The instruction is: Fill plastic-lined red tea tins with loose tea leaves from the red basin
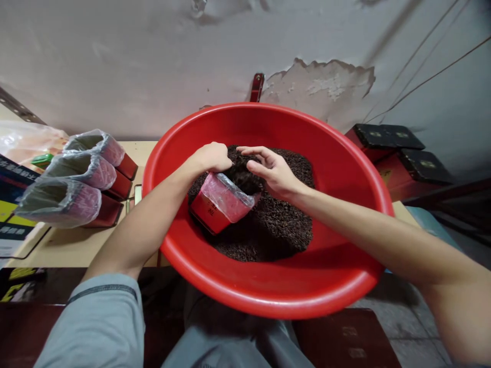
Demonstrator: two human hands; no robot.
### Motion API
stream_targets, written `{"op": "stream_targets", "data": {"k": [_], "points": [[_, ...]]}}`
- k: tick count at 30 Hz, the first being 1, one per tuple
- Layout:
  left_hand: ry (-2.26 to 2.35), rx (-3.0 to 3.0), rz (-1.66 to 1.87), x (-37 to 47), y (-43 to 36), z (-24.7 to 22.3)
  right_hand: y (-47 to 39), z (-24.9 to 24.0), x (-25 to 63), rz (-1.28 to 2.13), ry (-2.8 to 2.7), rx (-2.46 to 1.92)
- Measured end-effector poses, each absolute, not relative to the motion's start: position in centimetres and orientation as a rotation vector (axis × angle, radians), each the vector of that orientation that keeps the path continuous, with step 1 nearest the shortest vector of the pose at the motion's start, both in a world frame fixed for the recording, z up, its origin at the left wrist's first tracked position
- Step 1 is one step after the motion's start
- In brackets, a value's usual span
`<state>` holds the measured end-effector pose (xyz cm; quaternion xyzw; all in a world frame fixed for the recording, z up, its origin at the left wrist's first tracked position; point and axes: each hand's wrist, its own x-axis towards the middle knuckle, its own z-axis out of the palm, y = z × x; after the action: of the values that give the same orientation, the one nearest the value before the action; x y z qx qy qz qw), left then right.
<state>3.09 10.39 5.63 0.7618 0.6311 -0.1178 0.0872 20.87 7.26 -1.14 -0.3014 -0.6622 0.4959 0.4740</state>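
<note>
A red tin (215,207) with a clear plastic liner (232,191) folded over its mouth lies tilted inside a big red basin (276,291). Dark, dry bits that look like loose tea leaves (287,220) cover the basin's bottom around it. My left hand (217,156) is closed at the tin's upper rim; its fingertips are hidden. Fingers apart and slightly curved, my right hand (272,171) hovers beside the tin's mouth. Between the two hands the dark leaves are blurred, as if in motion.
Several lined red tins (109,209) stand on the wooden table (65,250) at left, beside a printed box (13,204). Red tins with black lids (425,163) are at right. A peeling wall (153,61) rises behind the basin.
</note>
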Motion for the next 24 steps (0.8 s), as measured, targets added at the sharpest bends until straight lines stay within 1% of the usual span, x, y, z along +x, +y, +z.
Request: {"op": "stream_targets", "data": {"k": [2, 4, 7, 9, 11, 14, 16, 19, 22, 24], "points": [[1.864, 2.262, -0.377, 2.8, 10.4, 5.7, 8.4, -1.4, 21.9, 1.223, -1.657, -0.771], [1.833, 2.250, -0.407, 2.4, 10.6, 5.7, 10.0, -2.0, 23.3, 1.102, -1.775, -0.890], [1.783, 2.248, -0.442, 1.7, 11.1, 5.6, 11.5, -3.7, 25.2, 0.781, -2.077, -1.271], [1.767, 2.259, -0.477, 1.4, 11.3, 5.6, 11.4, -5.2, 25.6, 0.644, -2.249, -1.580], [1.768, 2.272, -0.512, 1.2, 11.5, 5.5, 10.5, -6.6, 25.2, 0.534, -2.353, -1.783], [1.769, 2.274, -0.538, 1.1, 11.7, 5.4, 9.4, -7.6, 24.1, 0.370, -2.394, -1.799], [1.767, 2.273, -0.534, 1.0, 11.7, 5.4, 9.6, -7.4, 23.8, 0.393, -2.375, -1.715], [1.771, 2.265, -0.523, 1.1, 11.6, 5.5, 10.8, -6.2, 24.0, 0.560, -2.264, -1.601], [1.782, 2.273, -0.507, 1.7, 11.2, 5.5, 11.3, -4.3, 23.8, 0.692, -1.942, -1.471], [1.801, 2.289, -0.484, 2.3, 10.8, 5.6, 10.5, -2.9, 23.0, 0.860, -1.688, -1.297]]}}
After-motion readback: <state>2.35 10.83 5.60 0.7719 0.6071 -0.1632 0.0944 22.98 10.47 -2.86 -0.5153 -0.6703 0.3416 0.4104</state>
